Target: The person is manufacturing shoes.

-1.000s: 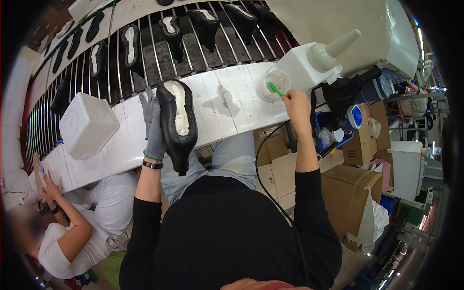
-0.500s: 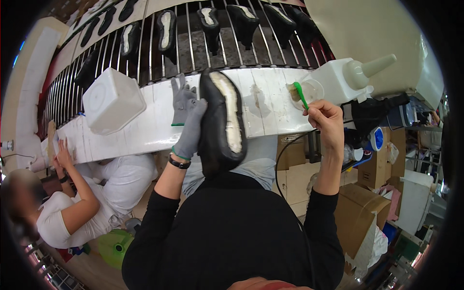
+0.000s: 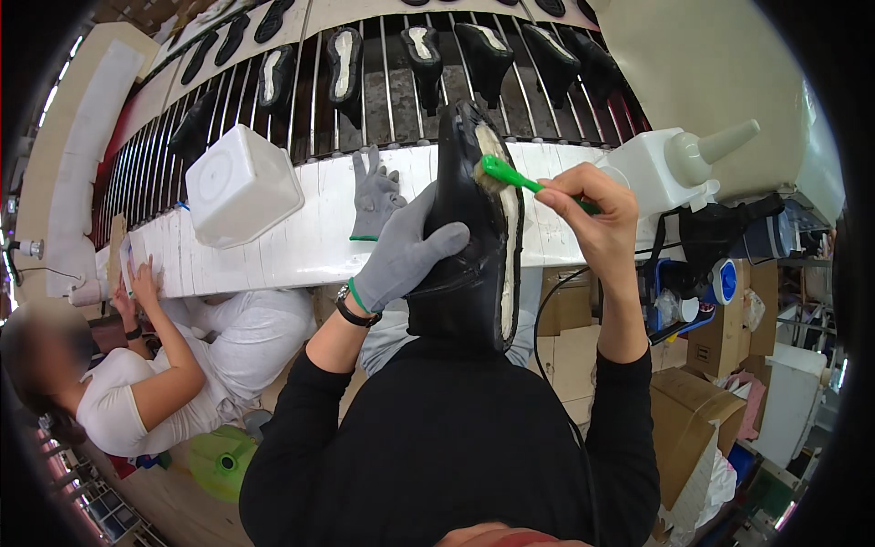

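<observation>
A black shoe (image 3: 474, 228) is held upright at chest height in front of a white workbench (image 3: 301, 242), sole facing right. The gloved left hand (image 3: 406, 255) wraps closed around its side. The bare right hand (image 3: 592, 214) pinches a green brush (image 3: 510, 175), bristles touching the sole's upper end. A spare grey glove (image 3: 375, 193) and a white tub (image 3: 239, 185) lie on the bench.

A matt grey knitted cloth glove (image 3: 401, 255) clasps the glossy black shoe (image 3: 474, 228); the brush (image 3: 510, 175) is green plastic.
</observation>
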`<state>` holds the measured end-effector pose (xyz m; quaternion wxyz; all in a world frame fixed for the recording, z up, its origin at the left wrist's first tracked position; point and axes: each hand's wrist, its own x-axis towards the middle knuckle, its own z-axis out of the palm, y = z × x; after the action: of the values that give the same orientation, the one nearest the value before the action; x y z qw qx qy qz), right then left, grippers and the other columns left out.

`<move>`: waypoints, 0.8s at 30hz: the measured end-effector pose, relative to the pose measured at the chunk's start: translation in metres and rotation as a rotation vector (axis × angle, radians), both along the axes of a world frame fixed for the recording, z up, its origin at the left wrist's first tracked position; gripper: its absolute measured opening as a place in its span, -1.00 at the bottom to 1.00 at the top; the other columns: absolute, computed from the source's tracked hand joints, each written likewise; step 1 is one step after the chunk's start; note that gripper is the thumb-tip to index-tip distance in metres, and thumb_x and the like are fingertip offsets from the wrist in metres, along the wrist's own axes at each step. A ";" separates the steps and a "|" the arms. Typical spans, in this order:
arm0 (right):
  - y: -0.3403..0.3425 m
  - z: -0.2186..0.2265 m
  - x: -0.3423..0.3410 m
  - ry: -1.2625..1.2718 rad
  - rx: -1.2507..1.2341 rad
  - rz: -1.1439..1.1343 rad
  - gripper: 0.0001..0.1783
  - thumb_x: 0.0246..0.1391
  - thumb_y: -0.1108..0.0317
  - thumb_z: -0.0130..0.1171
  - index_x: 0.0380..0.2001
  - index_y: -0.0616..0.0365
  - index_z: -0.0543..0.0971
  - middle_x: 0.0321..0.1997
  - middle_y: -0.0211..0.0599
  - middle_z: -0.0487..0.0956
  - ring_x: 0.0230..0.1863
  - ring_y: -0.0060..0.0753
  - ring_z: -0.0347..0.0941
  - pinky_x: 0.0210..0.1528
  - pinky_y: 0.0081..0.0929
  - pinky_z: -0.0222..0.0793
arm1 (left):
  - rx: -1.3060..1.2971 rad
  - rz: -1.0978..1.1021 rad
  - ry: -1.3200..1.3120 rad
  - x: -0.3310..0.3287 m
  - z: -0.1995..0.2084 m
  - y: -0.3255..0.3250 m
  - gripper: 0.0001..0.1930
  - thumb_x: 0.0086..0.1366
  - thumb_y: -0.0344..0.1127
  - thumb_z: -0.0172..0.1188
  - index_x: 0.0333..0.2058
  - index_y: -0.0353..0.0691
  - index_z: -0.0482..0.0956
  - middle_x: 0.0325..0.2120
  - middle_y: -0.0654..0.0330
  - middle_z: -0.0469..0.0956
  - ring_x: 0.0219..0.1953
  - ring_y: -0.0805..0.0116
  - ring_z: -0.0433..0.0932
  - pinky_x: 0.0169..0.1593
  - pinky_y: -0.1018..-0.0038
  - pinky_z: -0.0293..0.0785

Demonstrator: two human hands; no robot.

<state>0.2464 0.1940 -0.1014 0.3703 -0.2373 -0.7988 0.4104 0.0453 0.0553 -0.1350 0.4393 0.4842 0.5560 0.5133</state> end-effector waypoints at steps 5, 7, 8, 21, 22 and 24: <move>0.015 0.005 -0.012 -0.023 -0.019 -0.078 -0.89 0.05 0.49 0.31 -0.47 0.32 0.61 -0.55 -0.52 0.49 -0.51 -0.78 0.26 -0.47 -0.75 0.10 | -0.060 0.000 0.347 0.002 0.011 -0.003 -0.19 0.15 0.13 0.27 0.18 -0.39 0.29 -0.25 0.01 0.63 -0.18 0.26 0.62 -0.06 0.39 0.47; 0.021 0.014 -0.017 -0.058 0.010 -0.147 -0.87 0.06 0.45 0.31 -0.46 0.31 0.62 -0.59 -0.58 0.46 -0.54 -0.83 0.18 -0.51 -0.76 0.02 | -0.084 0.023 0.381 0.004 0.009 -0.003 -0.19 0.12 0.08 0.29 0.20 -0.38 0.29 -0.30 0.01 0.65 -0.22 0.25 0.64 -0.05 0.40 0.47; 0.026 0.012 -0.019 -0.038 0.016 -0.159 -0.86 0.06 0.41 0.33 -0.44 0.29 0.64 -0.61 -0.62 0.43 -0.55 -0.85 0.13 -0.53 -0.76 -0.05 | -0.085 0.020 0.382 0.004 0.007 -0.003 -0.19 0.12 0.08 0.29 0.20 -0.38 0.29 -0.30 0.01 0.65 -0.22 0.25 0.64 -0.05 0.40 0.47; 0.050 0.027 0.003 -0.160 0.093 0.275 -0.86 -0.03 0.43 0.37 -0.51 0.27 0.62 -0.55 -0.44 0.53 -0.51 -0.70 0.36 -0.48 -0.68 0.13 | -0.023 -0.048 0.041 0.001 0.001 -0.002 -0.26 0.21 0.07 0.23 0.17 -0.42 0.32 -0.16 0.13 0.57 -0.15 0.47 0.52 -0.02 0.49 0.44; 0.049 0.026 0.005 -0.180 0.088 0.312 -0.85 -0.04 0.38 0.39 -0.50 0.24 0.65 -0.54 -0.43 0.55 -0.53 -0.71 0.37 -0.51 -0.68 0.10 | -0.038 -0.063 -0.028 0.001 0.000 -0.001 -0.27 0.22 0.09 0.22 0.15 -0.43 0.34 -0.15 0.15 0.55 -0.16 0.49 0.49 -0.03 0.49 0.43; 0.047 0.027 0.006 -0.197 0.079 0.339 -0.85 -0.06 0.40 0.40 -0.52 0.25 0.64 -0.55 -0.41 0.54 -0.49 -0.69 0.43 -0.50 -0.67 0.15 | -0.016 -0.062 -0.043 0.000 -0.002 -0.001 -0.29 0.23 0.09 0.20 0.13 -0.42 0.36 -0.18 0.18 0.55 -0.18 0.50 0.48 -0.03 0.51 0.43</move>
<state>0.2524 0.2414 -0.0749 0.2249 -0.1236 -0.8751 0.4103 0.0453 0.0548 -0.1374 0.4705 0.4864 0.5356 0.5051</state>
